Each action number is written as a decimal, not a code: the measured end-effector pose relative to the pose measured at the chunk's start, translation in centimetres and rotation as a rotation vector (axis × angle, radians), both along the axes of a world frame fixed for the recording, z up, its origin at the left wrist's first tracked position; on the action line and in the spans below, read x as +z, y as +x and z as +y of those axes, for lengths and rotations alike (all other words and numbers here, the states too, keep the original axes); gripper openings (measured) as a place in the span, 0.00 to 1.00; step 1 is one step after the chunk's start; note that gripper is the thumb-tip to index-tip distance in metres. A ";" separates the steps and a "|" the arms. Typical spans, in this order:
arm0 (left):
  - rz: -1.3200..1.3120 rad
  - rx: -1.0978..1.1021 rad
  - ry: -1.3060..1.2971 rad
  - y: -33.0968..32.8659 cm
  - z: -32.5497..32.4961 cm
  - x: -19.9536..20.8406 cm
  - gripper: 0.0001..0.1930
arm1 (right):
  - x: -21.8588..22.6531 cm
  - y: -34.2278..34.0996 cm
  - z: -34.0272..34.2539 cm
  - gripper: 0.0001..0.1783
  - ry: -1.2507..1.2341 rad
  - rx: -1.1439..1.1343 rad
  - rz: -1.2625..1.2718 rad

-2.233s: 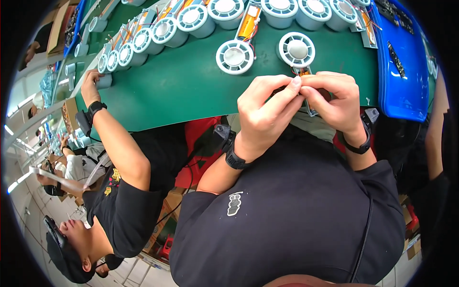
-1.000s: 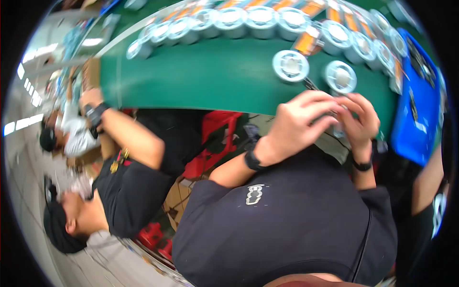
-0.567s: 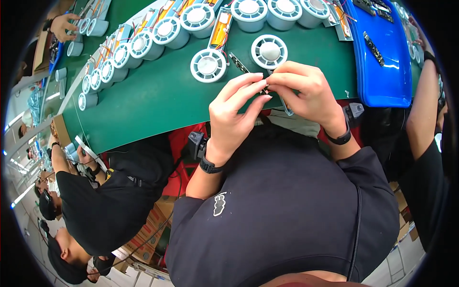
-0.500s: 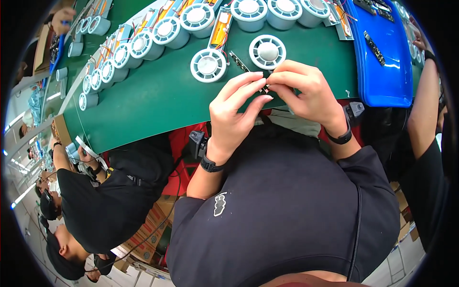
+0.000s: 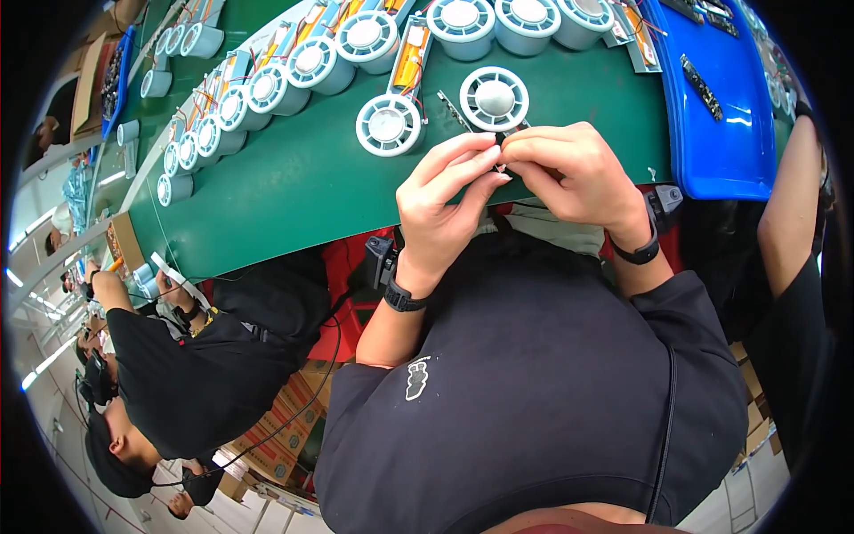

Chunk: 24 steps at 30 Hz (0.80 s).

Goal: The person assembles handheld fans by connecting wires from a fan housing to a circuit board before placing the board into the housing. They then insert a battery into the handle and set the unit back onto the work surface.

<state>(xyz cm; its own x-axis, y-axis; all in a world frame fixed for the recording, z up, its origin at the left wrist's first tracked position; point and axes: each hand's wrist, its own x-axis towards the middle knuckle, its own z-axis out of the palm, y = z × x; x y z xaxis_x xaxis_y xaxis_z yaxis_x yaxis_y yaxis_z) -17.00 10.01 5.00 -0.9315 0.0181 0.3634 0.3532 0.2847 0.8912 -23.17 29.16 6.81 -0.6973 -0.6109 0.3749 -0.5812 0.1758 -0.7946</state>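
Both hands pinch a tiny part together over the green desk: left hand steadies, right hand works it, white fan housing just beyond.

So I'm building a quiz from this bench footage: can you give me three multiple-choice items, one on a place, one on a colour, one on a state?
1. Where are the person's hands?
A. Over the near edge of the green table
B. Inside the blue tray
C. On the floor

2. What colour is the tray at the right?
A. Red
B. Blue
C. Yellow

3. How do the two hands stand?
A. Spread flat and apart
B. Fingertips pinched together on a tiny part
C. Both in pockets

Answers:
A, the left hand and right hand hover at the green table edge, just below two white round fan housings.
B, the tray is blue.
B, fingertips meet around a small part, too small to identify.
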 end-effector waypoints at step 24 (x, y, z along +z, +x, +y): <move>0.035 0.101 0.004 0.7 1.8 -0.6 0.14 | -0.7 1.6 0.6 0.14 -0.016 -0.083 0.111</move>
